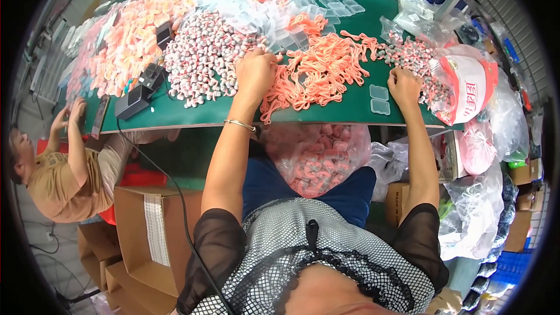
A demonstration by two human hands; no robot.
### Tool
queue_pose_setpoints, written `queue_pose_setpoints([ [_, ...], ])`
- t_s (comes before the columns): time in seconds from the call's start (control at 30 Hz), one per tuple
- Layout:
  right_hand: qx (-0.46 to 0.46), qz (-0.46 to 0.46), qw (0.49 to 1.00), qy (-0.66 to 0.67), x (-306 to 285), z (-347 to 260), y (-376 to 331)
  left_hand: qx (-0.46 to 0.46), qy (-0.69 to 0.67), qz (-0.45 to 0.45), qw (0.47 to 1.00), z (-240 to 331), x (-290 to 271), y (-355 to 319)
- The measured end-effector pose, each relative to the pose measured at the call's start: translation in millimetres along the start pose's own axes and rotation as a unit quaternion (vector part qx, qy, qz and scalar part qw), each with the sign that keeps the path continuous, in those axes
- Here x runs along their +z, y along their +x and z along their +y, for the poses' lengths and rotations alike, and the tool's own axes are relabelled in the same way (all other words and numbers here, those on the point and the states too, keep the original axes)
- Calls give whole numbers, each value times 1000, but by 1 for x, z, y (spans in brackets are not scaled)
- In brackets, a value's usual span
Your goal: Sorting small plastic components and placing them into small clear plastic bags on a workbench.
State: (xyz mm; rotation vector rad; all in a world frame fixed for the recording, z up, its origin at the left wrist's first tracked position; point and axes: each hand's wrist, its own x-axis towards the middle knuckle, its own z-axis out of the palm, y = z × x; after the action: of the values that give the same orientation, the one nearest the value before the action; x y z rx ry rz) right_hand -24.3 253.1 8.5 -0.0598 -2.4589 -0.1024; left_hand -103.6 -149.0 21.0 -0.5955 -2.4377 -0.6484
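My left hand (256, 73) has its fingers closed between a heap of small grey, white and pink pieces (201, 55) and a pile of looped orange cords (324, 67). What its fingertips grip, if anything, is hidden. My right hand (405, 86) has curled fingers at the near edge of a second heap of small pink and grey pieces (411, 55); its fingertips are also hidden. Between the hands, close to the right one, a small clear plastic case (380, 100) lies opened flat on the green table (344, 108).
More clear cases (335, 9) and peach-coloured pieces (143, 35) cover the far and left table. A red and white bag (469, 87) stands at right. A bag of packed cases (321, 157) is by my lap. A black device (133, 102) trails a cable. Another person (64, 181) works at left.
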Motion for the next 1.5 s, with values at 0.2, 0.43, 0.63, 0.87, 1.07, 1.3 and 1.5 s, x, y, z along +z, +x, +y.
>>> queue_pose_setpoints([
  [0.2,58,-27,996,58,2,6,-5,-25,90,-99,991,2,0,15],
  [0.43,95,16,983,155,-5,12,-30,-196,-234,-47,951,14,-29,16],
  [0.63,228,-27,902,365,-32,-3,-57,-200,-577,-38,791,51,-5,7],
  [0.87,212,-15,854,474,-41,-25,-78,-215,-693,-174,666,154,35,-23],
  [1.07,170,-27,894,413,-56,-40,-75,-172,-568,-127,795,206,88,-41],
  [1.3,112,-7,944,310,-52,-40,-73,-23,-286,-8,958,223,92,-44],
  [1.5,71,-30,956,282,-56,-39,-72,31,-223,-28,974,211,80,-48],
])
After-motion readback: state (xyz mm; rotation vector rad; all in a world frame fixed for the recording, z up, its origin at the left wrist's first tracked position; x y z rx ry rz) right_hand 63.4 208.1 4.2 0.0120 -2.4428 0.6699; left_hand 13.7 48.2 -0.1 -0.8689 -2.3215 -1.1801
